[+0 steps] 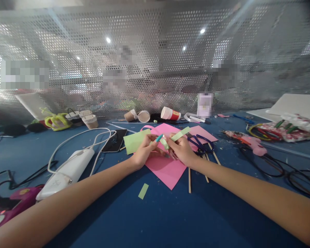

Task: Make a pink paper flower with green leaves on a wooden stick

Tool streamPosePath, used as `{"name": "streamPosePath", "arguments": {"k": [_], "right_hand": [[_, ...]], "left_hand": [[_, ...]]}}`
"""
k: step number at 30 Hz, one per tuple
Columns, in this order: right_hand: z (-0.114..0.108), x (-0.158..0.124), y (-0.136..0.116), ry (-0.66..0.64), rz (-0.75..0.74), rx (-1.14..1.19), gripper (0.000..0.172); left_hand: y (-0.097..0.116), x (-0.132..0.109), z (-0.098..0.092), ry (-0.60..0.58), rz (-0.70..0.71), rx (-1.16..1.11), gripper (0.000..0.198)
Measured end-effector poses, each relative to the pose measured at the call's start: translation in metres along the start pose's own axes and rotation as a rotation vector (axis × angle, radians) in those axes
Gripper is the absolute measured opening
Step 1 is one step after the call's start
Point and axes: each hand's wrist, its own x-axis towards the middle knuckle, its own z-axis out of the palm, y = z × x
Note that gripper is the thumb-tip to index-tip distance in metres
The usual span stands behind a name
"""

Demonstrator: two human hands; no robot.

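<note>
The work looks, as a judgement, partway along. At the centre of the frame, the left hand (146,150) and the right hand (182,148) come together with fingertips closed on a green paper strip (181,133), its free end sticking out toward the upper right. The strip is already separate from the green paper sheet (134,141), left of centre, and seems bent between the fingers, though the fingertips hide how far. Some cutting seems done: a small green paper rectangle (143,191) lies loose at lower centre. The strip does not appear joined to anything yet. A pink paper sheet (167,169) lies flat under the hands, no cut visible in its exposed part. Right of centre, blue-handled scissors (200,144) and wooden sticks (189,181) lie unheld, and the pink glue gun (253,144) rests farther right, also unheld
</note>
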Motion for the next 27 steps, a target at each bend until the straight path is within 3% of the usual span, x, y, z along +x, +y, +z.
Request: {"name": "streamPosePath", "arguments": {"k": [3, 6, 13, 21, 27], "right_hand": [[-0.0003, -0.0012, 0.0000, 0.003, -0.060, -0.064, 0.038], [0.0003, -0.0022, -0.0001, -0.047, -0.045, -0.075, 0.036], [0.0028, -0.0009, 0.0003, -0.088, 0.022, -0.003, 0.035], [0.0027, 0.0005, 0.0000, -0.023, 0.088, 0.148, 0.036], [0.0030, 0.0003, 0.0003, -0.022, 0.056, 0.188, 0.036]], "left_hand": [[-0.0011, 0.0011, 0.0018, 0.056, -0.062, 0.076, 0.041], [-0.0022, 0.0025, 0.0019, 0.032, -0.095, 0.110, 0.041], [-0.0016, 0.0027, -0.0002, -0.009, -0.019, 0.167, 0.042], [0.0016, 0.0012, -0.0006, 0.095, 0.059, 0.157, 0.042], [0.0028, 0.0012, -0.0004, 0.187, 0.057, 0.171, 0.039]]}}
